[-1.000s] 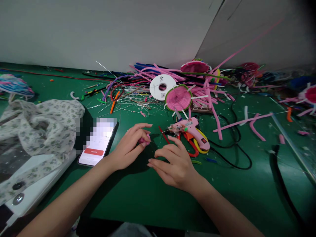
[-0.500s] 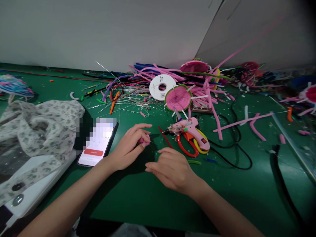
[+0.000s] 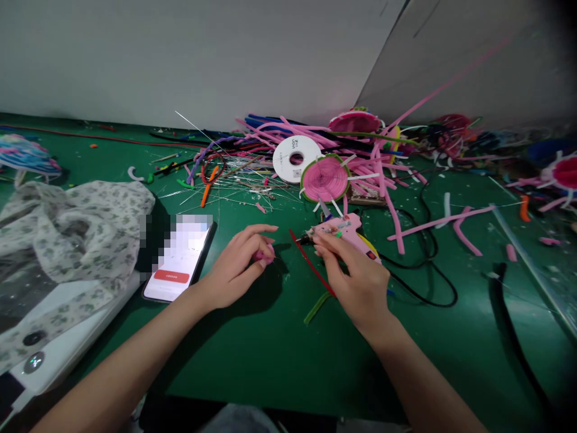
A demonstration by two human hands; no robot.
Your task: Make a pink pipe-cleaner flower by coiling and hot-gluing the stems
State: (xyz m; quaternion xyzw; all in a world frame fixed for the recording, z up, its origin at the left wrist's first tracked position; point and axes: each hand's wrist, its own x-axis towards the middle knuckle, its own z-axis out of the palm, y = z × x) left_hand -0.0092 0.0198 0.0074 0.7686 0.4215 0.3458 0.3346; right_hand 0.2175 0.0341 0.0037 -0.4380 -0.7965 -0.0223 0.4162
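Note:
My left hand [image 3: 238, 264] is closed on a small pink fuzzy piece [image 3: 265, 255], which looks like coiled pipe cleaner, just above the table. To its right, my right hand [image 3: 349, 276] reaches over the pink glue gun [image 3: 354, 225]. Its thumb and fingers are pinched together near the gun's front end; what lies between them, if anything, is hidden. Scissors lie under the gun, with a blade tip [image 3: 324, 208] showing and the handles mostly behind my right hand. A thin red strip [image 3: 311, 263] and a green pipe cleaner piece [image 3: 317, 308] lie beside that hand.
A phone [image 3: 180, 258] with a lit screen lies left of my left hand. Patterned cloth [image 3: 108, 216] covers a white device further left. Behind are a white spool [image 3: 288, 157], a pink coiled disc with green rim [image 3: 325, 178] and heaped pipe cleaners [image 3: 392, 210]. A black cable [image 3: 444, 304] loops right.
My right hand has moved up and right, from beside my left hand onto the front of the glue gun, covering the scissors' handles. The green piece has shifted left and nearer. My left hand stays put.

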